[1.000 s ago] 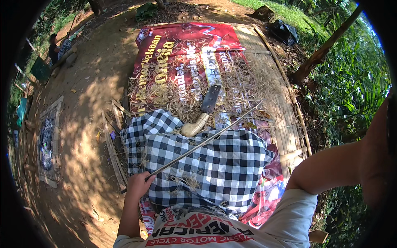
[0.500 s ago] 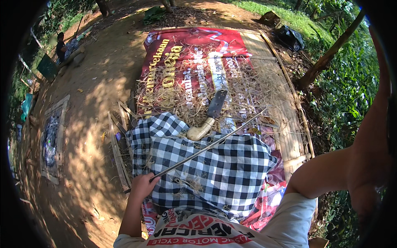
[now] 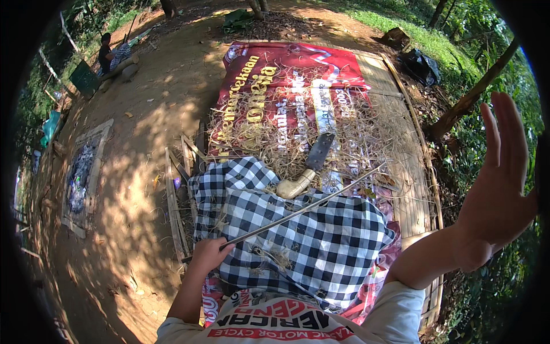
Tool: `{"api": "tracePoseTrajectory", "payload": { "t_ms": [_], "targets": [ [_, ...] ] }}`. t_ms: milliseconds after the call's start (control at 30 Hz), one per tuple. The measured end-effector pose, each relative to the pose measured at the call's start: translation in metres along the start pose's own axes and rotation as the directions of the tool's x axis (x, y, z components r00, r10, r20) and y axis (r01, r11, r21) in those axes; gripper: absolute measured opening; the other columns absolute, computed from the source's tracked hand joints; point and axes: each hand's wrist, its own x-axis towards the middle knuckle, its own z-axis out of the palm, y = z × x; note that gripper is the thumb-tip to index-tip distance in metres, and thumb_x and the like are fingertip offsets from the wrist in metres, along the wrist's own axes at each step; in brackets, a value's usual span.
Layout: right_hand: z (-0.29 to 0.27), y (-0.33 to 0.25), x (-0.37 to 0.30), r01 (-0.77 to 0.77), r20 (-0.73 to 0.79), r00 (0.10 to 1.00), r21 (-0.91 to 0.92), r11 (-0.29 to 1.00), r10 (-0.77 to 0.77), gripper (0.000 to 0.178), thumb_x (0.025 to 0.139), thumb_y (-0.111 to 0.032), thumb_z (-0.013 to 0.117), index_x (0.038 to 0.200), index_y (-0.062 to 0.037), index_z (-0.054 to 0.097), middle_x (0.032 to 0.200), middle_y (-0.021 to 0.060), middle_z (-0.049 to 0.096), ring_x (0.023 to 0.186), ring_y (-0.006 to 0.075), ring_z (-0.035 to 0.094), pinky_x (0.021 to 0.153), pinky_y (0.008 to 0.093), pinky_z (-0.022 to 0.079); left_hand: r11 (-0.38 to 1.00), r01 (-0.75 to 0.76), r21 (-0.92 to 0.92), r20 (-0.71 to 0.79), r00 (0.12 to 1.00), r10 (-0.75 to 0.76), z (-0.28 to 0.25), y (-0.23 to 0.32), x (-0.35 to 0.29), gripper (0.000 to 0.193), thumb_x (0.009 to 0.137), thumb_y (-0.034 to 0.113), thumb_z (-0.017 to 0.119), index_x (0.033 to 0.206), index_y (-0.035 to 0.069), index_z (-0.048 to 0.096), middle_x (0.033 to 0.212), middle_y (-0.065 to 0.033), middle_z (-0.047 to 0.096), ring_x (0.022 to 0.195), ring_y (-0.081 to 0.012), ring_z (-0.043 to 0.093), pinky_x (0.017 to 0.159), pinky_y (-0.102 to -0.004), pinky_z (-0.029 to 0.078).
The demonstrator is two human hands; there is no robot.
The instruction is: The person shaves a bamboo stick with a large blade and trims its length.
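My left hand is closed around the near end of a long thin dark stick. The stick slants up to the right across a black-and-white checkered cloth that covers my lap. Raised at the right, my right hand is open and holds nothing, its fingers stretched upward. Just beyond the cloth lies a broad dark-bladed knife with a pale curved handle. Its blade points away over thin curly shavings scattered on a red banner.
The banner covers a bamboo platform. Wooden strips stand along its left edge. A framed ash bed lies on the dirt at left. A person sits far left. A leaning trunk and a black plastic bag are at right.
My right hand has come further into view, its fingers now showing. The whole view has shifted a little, so the platform sits more to the right. My left hand still grips the stick.
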Motion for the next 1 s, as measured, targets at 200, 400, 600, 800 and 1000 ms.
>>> {"api": "tracePoseTrajectory", "payload": {
  "t_ms": [200, 400, 600, 800, 1000],
  "targets": [
    [0.028, 0.058, -0.102, -0.611, -0.038, 0.790, 0.031, 0.791, 0.612, 0.084, 0.076, -0.038, 0.078, 0.141, -0.0050, 0.036, 0.128, 0.0227, 0.056, 0.126, 0.0323, 0.050, 0.109, 0.0473, 0.033, 0.997, 0.074, 0.022, 0.063, 0.995, -0.075, -0.003, -0.003, -0.002, 0.038, 0.082, 0.046, 0.068, 0.085, 0.008, 0.066, 0.069, -0.0144, 0.063, 0.069, -0.0360, 0.062, 0.066, -0.0446, 0.049],
    [0.080, 0.068, -0.269, -0.837, 0.064, 0.378, -0.402, 0.371, 0.924, 0.074, 0.075, -0.017, 0.077, 0.137, -0.0049, 0.038, 0.124, 0.0220, 0.056, 0.121, 0.0380, 0.051, 0.105, 0.0449, 0.035, 0.993, -0.115, 0.001, -0.203, 0.973, 0.113, -0.016, 0.015, 0.003, 0.039, 0.082, 0.040, 0.070, 0.103, 0.009, 0.062, 0.095, -0.0129, 0.062, 0.096, -0.0319, 0.059, 0.081, -0.0433, 0.047],
    [0.098, 0.051, -0.321, -0.379, 0.141, 0.465, -0.860, 0.341, 0.874, 0.063, 0.067, -0.024, 0.077, 0.122, -0.0054, 0.052, 0.121, 0.0100, 0.059, 0.124, 0.0286, 0.049, 0.116, 0.0557, 0.012, 0.859, -0.463, -0.219, -0.204, 0.882, 0.424, -0.050, 0.107, 0.025, 0.042, 0.083, 0.035, 0.072, 0.114, 0.008, 0.059, 0.113, -0.0106, 0.054, 0.103, -0.0303, 0.054, 0.090, -0.0405, 0.044],
    [0.095, 0.062, -0.328, -0.402, 0.115, 0.426, -0.864, 0.302, 0.897, 0.061, 0.068, -0.024, 0.076, 0.122, -0.0070, 0.053, 0.120, 0.0080, 0.060, 0.124, 0.0266, 0.049, 0.117, 0.0555, 0.010, 0.002, -0.500, -0.866, -0.129, 0.228, 0.965, -0.079, 0.210, 0.010, 0.037, 0.088, 0.034, 0.067, 0.114, 0.009, 0.059, 0.116, -0.0139, 0.053, 0.109, -0.0319, 0.053, 0.094, -0.0449, 0.042],
    [0.096, 0.063, -0.329, -0.388, 0.126, 0.456, -0.863, 0.324, 0.881, 0.059, 0.069, -0.026, 0.074, 0.121, -0.0066, 0.055, 0.121, 0.0085, 0.059, 0.123, 0.0258, 0.049, 0.116, 0.0568, 0.012, -0.108, 0.029, -0.994, -0.110, -0.108, 0.988, -0.044, 0.214, 0.002, 0.037, 0.087, 0.039, 0.067, 0.098, 0.004, 0.065, 0.112, -0.0198, 0.057, 0.105, -0.0392, 0.054, 0.089, -0.0507, 0.041]
  ]
}}
